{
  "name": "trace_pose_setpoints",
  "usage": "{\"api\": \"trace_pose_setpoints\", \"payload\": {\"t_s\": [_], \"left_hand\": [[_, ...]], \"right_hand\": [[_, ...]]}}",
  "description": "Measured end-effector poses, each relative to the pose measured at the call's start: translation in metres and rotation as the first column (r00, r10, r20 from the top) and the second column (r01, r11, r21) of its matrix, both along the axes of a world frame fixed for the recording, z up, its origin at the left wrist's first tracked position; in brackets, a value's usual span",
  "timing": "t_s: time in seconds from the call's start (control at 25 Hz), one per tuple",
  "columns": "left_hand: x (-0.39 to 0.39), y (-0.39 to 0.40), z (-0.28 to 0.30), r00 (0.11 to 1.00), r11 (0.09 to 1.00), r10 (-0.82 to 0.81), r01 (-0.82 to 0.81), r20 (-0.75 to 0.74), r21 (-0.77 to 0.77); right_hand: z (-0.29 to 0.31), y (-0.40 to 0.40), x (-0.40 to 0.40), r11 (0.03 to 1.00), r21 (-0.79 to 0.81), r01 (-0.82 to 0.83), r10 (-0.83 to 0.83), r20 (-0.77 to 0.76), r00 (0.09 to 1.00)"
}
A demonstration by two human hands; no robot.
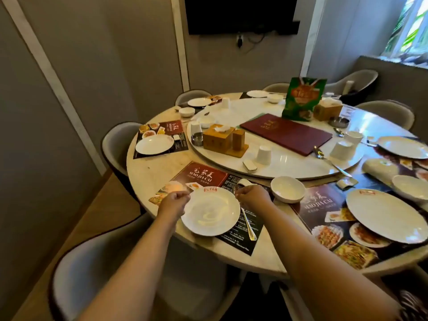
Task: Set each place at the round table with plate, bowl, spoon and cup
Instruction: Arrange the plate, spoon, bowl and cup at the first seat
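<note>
Round table (148, 172), pale marble-look top, with a glossy white turntable (289, 167) at centre. Near place: printed paper placemat (201, 174), dark red and black; on it a round white glazed plate (212, 213) with a red crest at the rim. Left hand (174, 200) grips the plate's left rim, fingers curled; right hand (251, 195) at the right rim, fingers curled, apparently pinching it. Slim metal spoon (247, 222) lying just right of the plate. Small white bowl (287, 189) beyond, right. White cylindrical cup (264, 155), upturned, on the turntable.
</note>
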State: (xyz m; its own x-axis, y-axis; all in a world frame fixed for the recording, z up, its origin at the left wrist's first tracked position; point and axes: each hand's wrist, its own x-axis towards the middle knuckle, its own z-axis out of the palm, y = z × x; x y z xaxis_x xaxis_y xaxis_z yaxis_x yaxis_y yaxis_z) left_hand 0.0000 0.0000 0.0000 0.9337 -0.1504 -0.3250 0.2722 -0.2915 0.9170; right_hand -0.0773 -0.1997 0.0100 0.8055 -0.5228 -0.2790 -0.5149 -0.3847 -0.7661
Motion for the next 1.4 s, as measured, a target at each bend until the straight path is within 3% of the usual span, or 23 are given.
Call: {"api": "trace_pose_setpoints", "payload": {"t_s": [0.08, 0.2, 0.52, 0.68, 1.0, 1.4], "left_hand": [[0.014, -0.005, -0.025, 0.997, 0.994, 0.076, -0.075, -0.004, 0.084], [0.013, -0.007, -0.055, 0.987, 0.978, 0.150, -0.141, -0.051, 0.152], [0.024, -0.015, -0.077, 0.976, 0.952, 0.209, -0.188, -0.067, 0.241], [0.070, -0.005, -0.067, 0.989, 0.956, 0.147, -0.138, -0.016, 0.258], [0.197, -0.003, -0.064, 0.999, 0.948, -0.021, 0.010, 0.032, 0.319], [0.225, 0.001, -0.084, 0.994, 0.939, -0.100, 0.081, 0.041, 0.333]], "right_hand": [[-0.016, -0.008, 0.018, 0.997, -0.078, -0.012, 0.006, -0.071, 0.997], [-0.042, -0.012, 0.031, 0.998, -0.057, 0.018, -0.026, -0.132, 0.991], [-0.079, -0.010, 0.050, 0.975, -0.065, 0.211, -0.218, -0.145, 0.965], [-0.080, 0.001, 0.071, 0.975, 0.001, 0.223, -0.218, -0.198, 0.956], [-0.074, 0.022, 0.143, 0.905, 0.168, 0.390, -0.370, -0.138, 0.919], [-0.091, 0.031, 0.158, 0.873, 0.256, 0.415, -0.402, -0.103, 0.910]]}}
